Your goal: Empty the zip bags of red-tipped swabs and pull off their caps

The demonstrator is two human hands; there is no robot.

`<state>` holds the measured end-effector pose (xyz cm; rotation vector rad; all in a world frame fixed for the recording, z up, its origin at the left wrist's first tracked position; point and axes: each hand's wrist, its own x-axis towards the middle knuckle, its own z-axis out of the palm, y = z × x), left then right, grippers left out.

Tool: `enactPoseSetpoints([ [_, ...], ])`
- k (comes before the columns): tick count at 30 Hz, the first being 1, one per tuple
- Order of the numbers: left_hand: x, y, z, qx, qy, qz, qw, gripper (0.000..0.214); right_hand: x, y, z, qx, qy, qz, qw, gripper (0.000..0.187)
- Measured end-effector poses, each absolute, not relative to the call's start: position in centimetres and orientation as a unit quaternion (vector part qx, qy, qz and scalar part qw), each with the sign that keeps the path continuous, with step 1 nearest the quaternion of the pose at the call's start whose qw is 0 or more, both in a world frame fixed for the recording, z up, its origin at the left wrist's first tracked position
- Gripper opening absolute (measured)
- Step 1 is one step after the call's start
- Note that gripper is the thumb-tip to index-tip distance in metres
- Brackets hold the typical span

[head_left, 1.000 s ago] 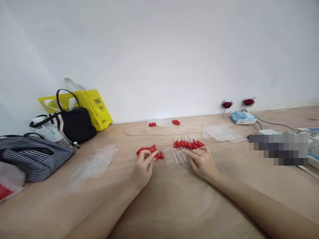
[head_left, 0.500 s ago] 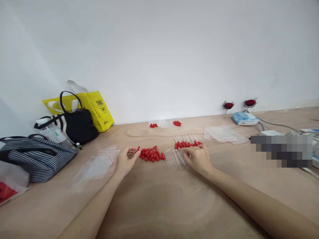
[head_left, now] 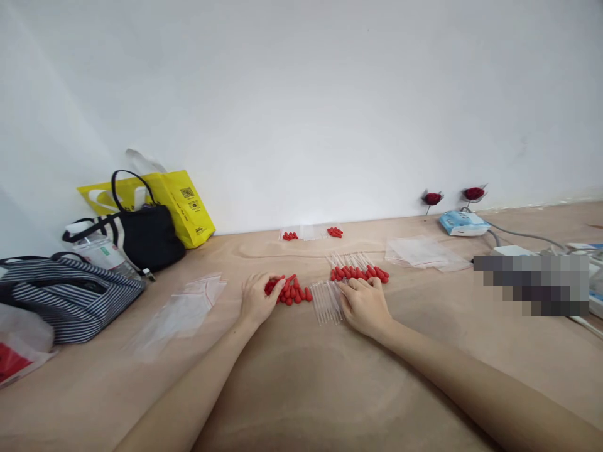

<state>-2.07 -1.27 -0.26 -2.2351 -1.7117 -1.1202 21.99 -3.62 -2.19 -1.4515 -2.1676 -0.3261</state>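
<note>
My left hand [head_left: 258, 300] is closed at the left side of a pile of red rubber bulbs [head_left: 294, 295], with a red bulb [head_left: 279, 287] between thumb and fingers. My right hand [head_left: 370, 306] lies over the right part of a row of thin clear dropper tubes [head_left: 324, 304]. Its fingers are bent and closed at the tubes' upper ends, hiding part of the row. Just beyond it lie several tubes with red bulbs fitted [head_left: 360, 273], bulbs toward me.
Clear zip bags lie at left [head_left: 188, 311] and right [head_left: 421, 252]. Small bags with red bulbs [head_left: 335, 232] rest by the wall. Striped [head_left: 80, 298], black [head_left: 155, 235] and yellow bags [head_left: 193, 213] stand left. A blue-white pack [head_left: 464, 223] and cables sit right.
My left hand has moved right, over the pile's left end, with a red bulb in its fingers. My right hand has shifted slightly left and down, uncovering more of the fitted droppers.
</note>
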Motion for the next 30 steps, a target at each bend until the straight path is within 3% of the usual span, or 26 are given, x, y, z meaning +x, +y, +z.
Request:
enactPoseSetpoints([
  [10, -2.3, -1.6, -0.4, -0.69, -0.572, -0.415, 0.156, 0.026, 21.6, -4.5, -2.1, -0.532, -0.806, -0.099, 0.241, 0.03],
  [18, -2.1, -2.6, -0.5, -0.718, -0.521, -0.414, 0.202, 0.019, 23.2, -2.9, -1.4, -0.583, -0.749, -0.02, 0.314, 0.026],
  [30, 2.8, -5.9, -0.8, -0.859, -0.363, -0.337, 0.127, 0.009, 20.8, 2.5, -0.3, -0.665, -0.711, -0.055, 0.221, 0.026],
])
